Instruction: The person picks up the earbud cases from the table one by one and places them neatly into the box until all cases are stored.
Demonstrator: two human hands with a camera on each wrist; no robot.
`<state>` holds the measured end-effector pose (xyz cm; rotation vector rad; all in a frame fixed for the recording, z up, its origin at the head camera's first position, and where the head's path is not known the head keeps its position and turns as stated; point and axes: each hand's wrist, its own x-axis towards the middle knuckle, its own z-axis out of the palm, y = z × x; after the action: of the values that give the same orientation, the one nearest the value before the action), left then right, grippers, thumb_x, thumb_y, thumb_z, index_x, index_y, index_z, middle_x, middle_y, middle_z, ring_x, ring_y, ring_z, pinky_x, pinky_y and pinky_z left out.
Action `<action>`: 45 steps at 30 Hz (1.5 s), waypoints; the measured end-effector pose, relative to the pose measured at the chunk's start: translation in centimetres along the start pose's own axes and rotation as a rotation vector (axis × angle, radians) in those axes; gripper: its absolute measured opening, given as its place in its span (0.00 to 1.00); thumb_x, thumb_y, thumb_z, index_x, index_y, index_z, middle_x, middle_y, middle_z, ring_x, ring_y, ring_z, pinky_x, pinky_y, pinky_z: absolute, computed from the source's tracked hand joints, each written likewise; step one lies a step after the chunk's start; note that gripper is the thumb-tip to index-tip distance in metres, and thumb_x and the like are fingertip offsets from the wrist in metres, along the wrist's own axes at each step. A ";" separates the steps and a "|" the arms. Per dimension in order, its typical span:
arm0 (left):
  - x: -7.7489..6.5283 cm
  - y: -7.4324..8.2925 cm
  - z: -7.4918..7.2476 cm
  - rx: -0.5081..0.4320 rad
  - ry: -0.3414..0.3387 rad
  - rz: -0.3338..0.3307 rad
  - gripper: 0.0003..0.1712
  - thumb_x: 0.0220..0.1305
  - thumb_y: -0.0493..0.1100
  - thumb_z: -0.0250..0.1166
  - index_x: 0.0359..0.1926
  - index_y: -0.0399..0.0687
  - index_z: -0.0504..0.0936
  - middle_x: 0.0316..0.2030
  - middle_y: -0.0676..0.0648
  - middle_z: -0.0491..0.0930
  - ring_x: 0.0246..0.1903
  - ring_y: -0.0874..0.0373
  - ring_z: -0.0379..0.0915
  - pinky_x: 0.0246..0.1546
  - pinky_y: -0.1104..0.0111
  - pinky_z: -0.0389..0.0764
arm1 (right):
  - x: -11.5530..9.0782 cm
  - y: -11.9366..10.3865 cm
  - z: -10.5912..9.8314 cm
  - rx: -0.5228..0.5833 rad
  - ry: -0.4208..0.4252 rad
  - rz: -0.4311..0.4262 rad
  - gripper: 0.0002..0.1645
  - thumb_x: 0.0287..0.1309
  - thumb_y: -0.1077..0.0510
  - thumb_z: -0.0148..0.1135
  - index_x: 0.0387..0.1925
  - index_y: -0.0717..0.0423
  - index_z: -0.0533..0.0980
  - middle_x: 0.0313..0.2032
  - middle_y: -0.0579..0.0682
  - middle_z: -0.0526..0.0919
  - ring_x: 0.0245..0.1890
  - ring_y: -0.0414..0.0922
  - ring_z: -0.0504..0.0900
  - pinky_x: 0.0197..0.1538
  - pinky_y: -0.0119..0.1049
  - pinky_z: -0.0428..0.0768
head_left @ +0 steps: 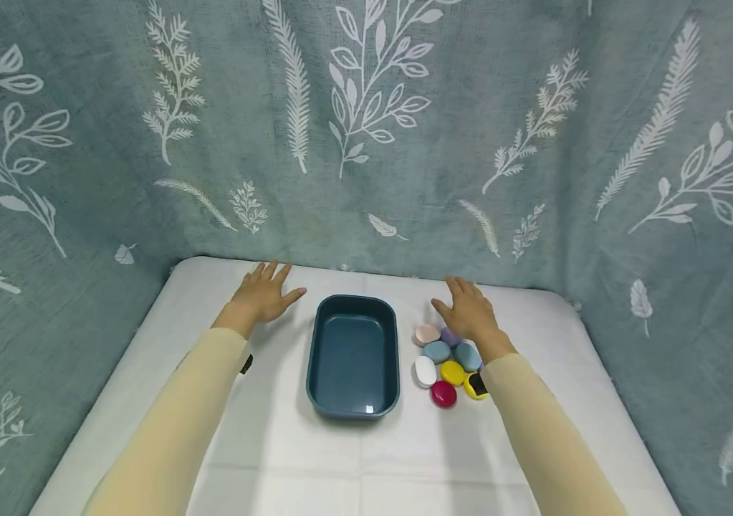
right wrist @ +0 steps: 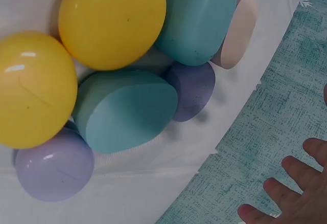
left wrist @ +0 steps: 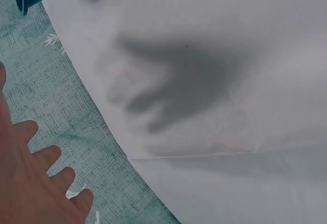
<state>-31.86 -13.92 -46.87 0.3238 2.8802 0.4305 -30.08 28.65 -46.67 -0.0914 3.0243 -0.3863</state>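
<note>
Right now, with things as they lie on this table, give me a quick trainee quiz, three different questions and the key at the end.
1. Count: how many yellow pieces show beside the dark blue tray?

2. True or false: the left hand and the right hand both have their fingers spread and hold nothing.

3. Pick one: in the head view, which sits lowest in the picture? A) pink piece B) red piece C) white piece

Key: 1. Two. 2. True. 3. B.
</note>
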 end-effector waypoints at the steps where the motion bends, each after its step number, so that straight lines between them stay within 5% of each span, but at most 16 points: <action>1: 0.2 0.2 0.0 -0.001 0.001 0.006 0.48 0.78 0.73 0.38 0.84 0.51 0.43 0.83 0.36 0.39 0.82 0.33 0.31 0.79 0.36 0.38 | -0.2 0.3 -0.1 0.006 0.003 0.001 0.46 0.78 0.38 0.47 0.83 0.56 0.48 0.81 0.65 0.49 0.80 0.68 0.47 0.78 0.69 0.48; 7: 0.6 0.8 0.2 -0.034 -0.002 0.023 0.49 0.76 0.75 0.36 0.85 0.53 0.42 0.83 0.37 0.38 0.82 0.35 0.33 0.80 0.38 0.37 | -0.8 1.2 0.0 0.033 0.005 -0.018 0.46 0.77 0.37 0.49 0.83 0.55 0.49 0.81 0.65 0.49 0.80 0.68 0.48 0.77 0.71 0.50; 18: -1.1 0.4 1.7 -0.300 0.007 0.098 0.46 0.77 0.74 0.40 0.85 0.60 0.42 0.82 0.36 0.47 0.80 0.33 0.44 0.76 0.34 0.53 | -2.2 0.6 -0.1 0.077 0.007 -0.066 0.46 0.76 0.37 0.52 0.82 0.54 0.52 0.81 0.64 0.51 0.79 0.68 0.51 0.75 0.74 0.53; 28: -3.1 1.6 4.2 -0.487 0.021 0.155 0.40 0.77 0.71 0.45 0.83 0.73 0.46 0.78 0.40 0.59 0.71 0.34 0.67 0.70 0.37 0.67 | -4.6 0.7 -0.1 0.113 0.035 -0.121 0.45 0.74 0.39 0.57 0.81 0.52 0.56 0.78 0.64 0.57 0.75 0.68 0.58 0.74 0.73 0.59; 39: -4.0 2.3 8.2 -0.605 0.047 0.148 0.36 0.79 0.68 0.48 0.82 0.77 0.51 0.74 0.40 0.67 0.65 0.40 0.73 0.67 0.42 0.72 | -6.8 0.6 1.4 0.194 -0.010 -0.156 0.43 0.67 0.46 0.68 0.78 0.50 0.63 0.74 0.63 0.64 0.71 0.64 0.67 0.68 0.69 0.71; 45: -4.4 2.5 9.0 -0.686 0.045 0.148 0.34 0.81 0.63 0.49 0.82 0.74 0.53 0.73 0.42 0.69 0.62 0.42 0.76 0.65 0.43 0.74 | -7.7 0.3 2.4 0.171 -0.020 -0.213 0.39 0.61 0.48 0.74 0.71 0.51 0.72 0.68 0.59 0.73 0.66 0.60 0.73 0.67 0.63 0.75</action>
<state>-25.06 -10.33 -53.71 0.3986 2.5455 1.4031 -22.22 28.89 -48.39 -0.4034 2.9550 -0.6548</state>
